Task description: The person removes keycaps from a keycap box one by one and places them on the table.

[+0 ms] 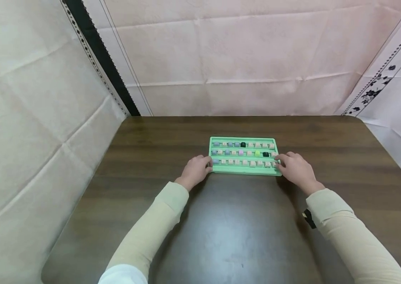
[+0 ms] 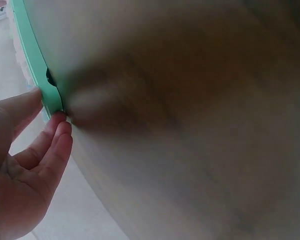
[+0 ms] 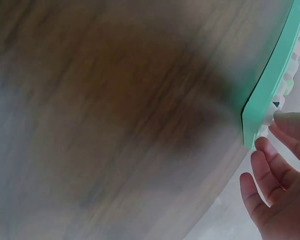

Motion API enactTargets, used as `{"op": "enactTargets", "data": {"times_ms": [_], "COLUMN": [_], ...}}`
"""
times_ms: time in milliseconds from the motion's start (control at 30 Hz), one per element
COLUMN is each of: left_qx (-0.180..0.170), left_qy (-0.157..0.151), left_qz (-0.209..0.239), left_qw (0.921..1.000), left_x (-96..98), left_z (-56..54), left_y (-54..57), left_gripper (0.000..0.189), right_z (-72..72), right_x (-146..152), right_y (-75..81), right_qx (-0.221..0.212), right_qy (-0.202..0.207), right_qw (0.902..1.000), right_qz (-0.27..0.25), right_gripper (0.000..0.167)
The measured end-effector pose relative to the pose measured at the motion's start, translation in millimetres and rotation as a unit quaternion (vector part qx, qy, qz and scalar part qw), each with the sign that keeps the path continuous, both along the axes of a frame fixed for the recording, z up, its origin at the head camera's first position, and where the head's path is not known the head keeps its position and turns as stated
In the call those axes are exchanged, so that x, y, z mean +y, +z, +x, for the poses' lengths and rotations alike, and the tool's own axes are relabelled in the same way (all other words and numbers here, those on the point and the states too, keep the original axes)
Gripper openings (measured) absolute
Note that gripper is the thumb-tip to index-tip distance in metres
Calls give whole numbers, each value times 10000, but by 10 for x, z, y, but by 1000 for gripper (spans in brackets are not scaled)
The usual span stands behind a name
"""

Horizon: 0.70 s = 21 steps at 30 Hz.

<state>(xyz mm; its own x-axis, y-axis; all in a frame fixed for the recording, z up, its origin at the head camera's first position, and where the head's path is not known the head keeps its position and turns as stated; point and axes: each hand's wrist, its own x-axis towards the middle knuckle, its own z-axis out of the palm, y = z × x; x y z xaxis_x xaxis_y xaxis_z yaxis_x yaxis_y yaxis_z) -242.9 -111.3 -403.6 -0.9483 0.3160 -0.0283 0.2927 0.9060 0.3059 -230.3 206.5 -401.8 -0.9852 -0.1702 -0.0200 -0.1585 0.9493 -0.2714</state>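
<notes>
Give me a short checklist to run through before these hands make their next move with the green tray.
1. Left hand pinching the green tray at its left end: ok.
2. Right hand at the tray's right end: ok, thumb and finger at the near corner.
3. Small caps sitting in three rows: ok.
4. Tray within the table's edges: ok.
5. Firmness of both grips: cannot tell.

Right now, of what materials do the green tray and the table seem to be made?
The green tray looks like plastic, satin in finish: even colour, smooth edge. The table looks like wood or wood-patterned laminate, slightly glossy: brown streaks like grain and a soft pale reflection; I cannot tell which.
</notes>
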Motion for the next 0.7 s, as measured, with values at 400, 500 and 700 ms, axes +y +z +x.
{"op": "enactTargets", "data": {"times_ms": [400,500,700], "left_qx": [144,230,259], "left_qy": [-227,-244,-273], "left_qz": [35,-6,-174], "left_qw": [9996,9994,9991], "left_x": [-29,-28,-20], "left_z": [2,-6,-24], "left_y": [-55,-51,-66], "left_gripper": [13,12,13], "right_z": [-33,-49,-60], "right_x": [-20,-22,-30], "right_y": [-37,-45,-49], "right_qx": [1,9,-8], "right_qy": [-76,-73,-128], "right_qw": [10000,10000,9999], "right_qz": [-33,-19,-64], "right_gripper": [29,29,28]}}
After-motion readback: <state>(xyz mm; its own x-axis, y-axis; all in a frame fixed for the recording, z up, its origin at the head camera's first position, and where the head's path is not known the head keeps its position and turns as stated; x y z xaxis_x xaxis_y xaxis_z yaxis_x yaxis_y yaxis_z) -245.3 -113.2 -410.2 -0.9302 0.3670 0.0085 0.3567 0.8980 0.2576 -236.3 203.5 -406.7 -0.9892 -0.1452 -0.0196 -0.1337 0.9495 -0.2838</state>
